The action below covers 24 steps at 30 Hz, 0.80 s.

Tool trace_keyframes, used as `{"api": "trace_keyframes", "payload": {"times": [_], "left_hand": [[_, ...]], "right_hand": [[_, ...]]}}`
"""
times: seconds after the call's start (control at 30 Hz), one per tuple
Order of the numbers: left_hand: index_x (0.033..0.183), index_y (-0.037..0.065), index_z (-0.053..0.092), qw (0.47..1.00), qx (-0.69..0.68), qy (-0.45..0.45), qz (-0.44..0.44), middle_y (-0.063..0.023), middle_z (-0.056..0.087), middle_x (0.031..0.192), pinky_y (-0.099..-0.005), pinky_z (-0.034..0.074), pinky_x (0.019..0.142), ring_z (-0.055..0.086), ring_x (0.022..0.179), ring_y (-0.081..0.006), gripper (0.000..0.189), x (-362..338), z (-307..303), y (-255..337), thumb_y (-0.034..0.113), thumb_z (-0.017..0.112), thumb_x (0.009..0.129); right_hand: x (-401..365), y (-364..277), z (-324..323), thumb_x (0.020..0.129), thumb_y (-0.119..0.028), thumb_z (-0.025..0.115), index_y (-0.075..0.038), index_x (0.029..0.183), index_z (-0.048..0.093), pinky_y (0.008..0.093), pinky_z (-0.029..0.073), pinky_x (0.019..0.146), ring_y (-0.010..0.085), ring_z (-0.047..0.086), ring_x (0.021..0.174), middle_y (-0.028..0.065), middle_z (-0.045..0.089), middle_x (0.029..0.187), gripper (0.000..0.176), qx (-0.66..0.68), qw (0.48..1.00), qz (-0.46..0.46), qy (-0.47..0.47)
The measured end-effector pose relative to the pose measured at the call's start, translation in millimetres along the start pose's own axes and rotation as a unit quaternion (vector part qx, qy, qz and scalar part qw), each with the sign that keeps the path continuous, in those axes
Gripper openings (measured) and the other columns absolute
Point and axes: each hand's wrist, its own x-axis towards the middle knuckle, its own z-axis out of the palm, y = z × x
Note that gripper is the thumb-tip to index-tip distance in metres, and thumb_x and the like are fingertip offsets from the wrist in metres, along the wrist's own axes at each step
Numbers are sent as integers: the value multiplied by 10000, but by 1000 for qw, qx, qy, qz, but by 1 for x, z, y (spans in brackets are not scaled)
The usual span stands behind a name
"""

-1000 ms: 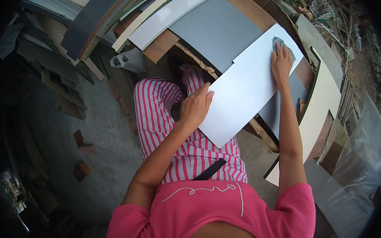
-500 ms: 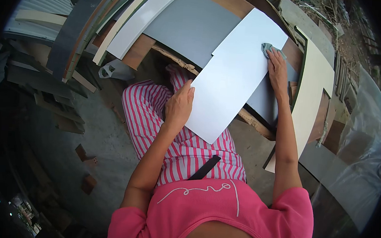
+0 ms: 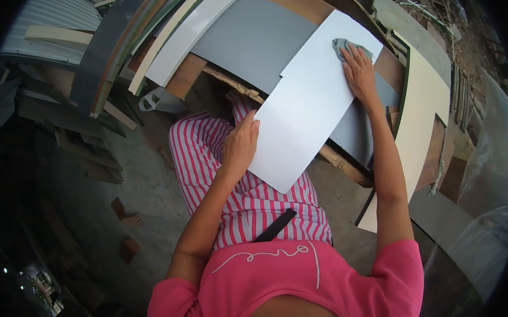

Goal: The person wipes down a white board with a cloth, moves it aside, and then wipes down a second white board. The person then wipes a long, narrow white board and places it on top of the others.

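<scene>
The white panel (image 3: pixel 309 104) is gripped along its near left edge by the left hand (image 3: pixel 241 144); the cloth (image 3: pixel 349 50) is pressed on its far end under the right hand (image 3: pixel 361 77).

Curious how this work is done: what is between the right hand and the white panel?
A grey-green cloth lies between the right hand and the white panel, as the head view shows.

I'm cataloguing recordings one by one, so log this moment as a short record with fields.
Left hand: at the white panel, on its left edge
Right hand: laid flat over a gray-green cloth
Cloth position: on the panel's far part
Panel position: across a gray board, near end above striped trousers
Right side: cream board
</scene>
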Motion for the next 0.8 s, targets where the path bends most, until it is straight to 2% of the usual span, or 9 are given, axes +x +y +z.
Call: {"api": "trace_keyframes", "payload": {"times": [0.07, 0.17, 0.23, 0.3, 0.4, 0.5, 0.63, 0.73, 0.8], "left_hand": [[1227, -6, 490, 1000, 11, 16, 8, -224, 613, 1090, -448, 490, 791, 617, 948, -387, 380, -1, 1, 2, 261, 396, 975], [1214, -4, 503, 999, 20, 31, 4, -221, 623, 1065, -444, 496, 774, 626, 923, -381, 374, -6, 2, 1, 263, 404, 972], [1199, 0, 520, 999, 4, 32, 6, -222, 633, 1036, -442, 501, 754, 636, 898, -371, 364, -4, 3, 2, 261, 414, 968], [1194, -1, 524, 999, -5, 35, -1, -226, 632, 1032, -441, 499, 755, 634, 897, -373, 361, -4, 4, 2, 259, 416, 967], [1199, 0, 519, 1000, -20, 17, -13, -231, 630, 1026, -440, 495, 760, 630, 898, -378, 359, -4, 4, 0, 253, 412, 968], [1221, 3, 500, 999, -30, -20, -23, -233, 625, 1034, -440, 492, 768, 624, 912, -385, 361, -2, -3, 1, 245, 399, 972], [1248, 11, 475, 998, -44, -39, -20, -231, 613, 1075, -441, 490, 774, 614, 943, -385, 362, -1, -2, 5, 235, 379, 980], [1243, 9, 479, 999, -25, -21, -12, -230, 606, 1094, -435, 492, 779, 611, 952, -385, 365, -2, 0, 4, 243, 374, 982], [1240, 9, 483, 1000, -22, -17, -7, -228, 605, 1103, -435, 492, 789, 611, 954, -387, 371, -2, 0, 5, 251, 370, 983]], "right_hand": [[31, 74, 25, 922, -263, 465, -180, 1325, 475, 492, 283, 1061, 326, 331, 1325, 76, 378, 1435, 412, -31, 990, 132, 38], [53, 62, 16, 912, -233, 471, -157, 1304, 500, 509, 318, 1028, 361, 386, 1280, 82, 418, 1411, 401, -74, 978, 193, -1], [43, 22, 21, 907, -207, 476, -150, 1279, 525, 499, 315, 1034, 359, 390, 1278, 87, 449, 1385, 380, 15, 998, 61, 16], [7, -71, -3, 880, -115, 523, -147, 1249, 552, 474, 302, 1054, 332, 396, 1280, 79, 472, 1362, 371, 77, 996, -50, -10], [-59, -165, -37, 816, -86, 604, -180, 1115, 615, 449, 295, 1075, 253, 405, 1287, -2, 502, 1332, 313, 227, 936, -228, -142], [-59, -161, -39, 793, -86, 623, -181, 1057, 621, 446, 278, 1092, 232, 406, 1286, -27, 511, 1317, 280, 241, 936, -213, -142], [5, -79, -4, 910, -158, 484, -237, 1265, 519, 473, 242, 1096, 274, 332, 1331, 21, 412, 1408, 365, 83, 994, -67, -19], [59, 0, 35, 920, -276, 460, -236, 1323, 467, 523, 266, 1055, 316, 336, 1322, 61, 383, 1428, 405, -31, 994, 102, 29], [79, 12, 34, 920, -287, 457, -231, 1327, 464, 541, 266, 1048, 336, 334, 1319, 76, 380, 1429, 411, -45, 983, 176, 28]]}}
